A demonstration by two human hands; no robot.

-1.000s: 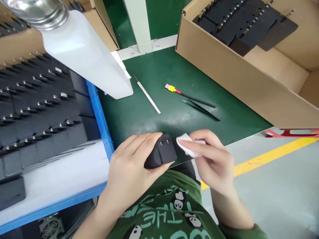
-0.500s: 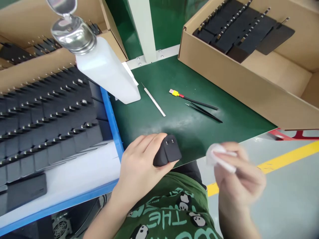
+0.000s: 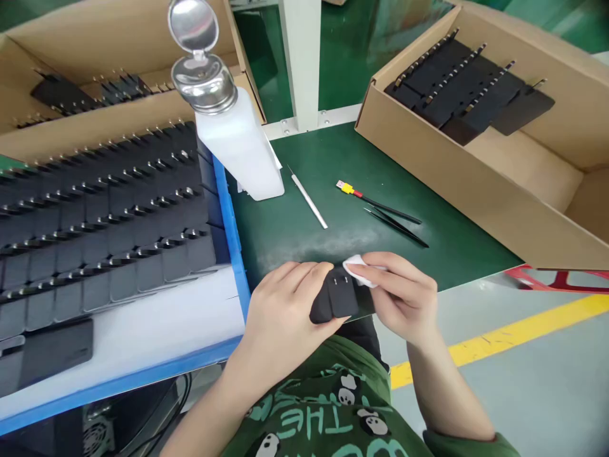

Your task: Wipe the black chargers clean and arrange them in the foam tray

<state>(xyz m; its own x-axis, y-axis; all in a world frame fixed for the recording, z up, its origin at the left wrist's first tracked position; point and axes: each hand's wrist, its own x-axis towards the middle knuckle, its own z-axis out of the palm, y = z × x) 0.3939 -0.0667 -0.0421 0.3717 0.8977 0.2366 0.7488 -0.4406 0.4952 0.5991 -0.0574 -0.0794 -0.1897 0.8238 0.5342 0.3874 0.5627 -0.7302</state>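
My left hand (image 3: 285,308) is closed around a black power adapter (image 3: 343,299) with two flat metal prongs on its upper face. Folded white cloth (image 3: 362,271) is pinched in the fingers of my right hand (image 3: 404,292), and it meets the adapter's upper right edge beside the prongs. On the green table (image 3: 280,238) beyond my hands lie a thin silver-handled pick (image 3: 309,201), black tweezers (image 3: 397,227) and a short cable (image 3: 380,204) with a yellow USB plug.
Rows of black adapters (image 3: 104,228) stand in a blue-edged tray (image 3: 233,247) at left. Behind the tray rises a white pump bottle (image 3: 242,146), its metal lid raised. Cardboard boxes at back left (image 3: 128,25) and right (image 3: 476,184) hold more adapters. A white post (image 3: 301,63) stands between them.
My right hand has come left with the white cloth, from beyond the table edge to the adapter. My left hand keeps its hold. The camera view has shifted slightly.
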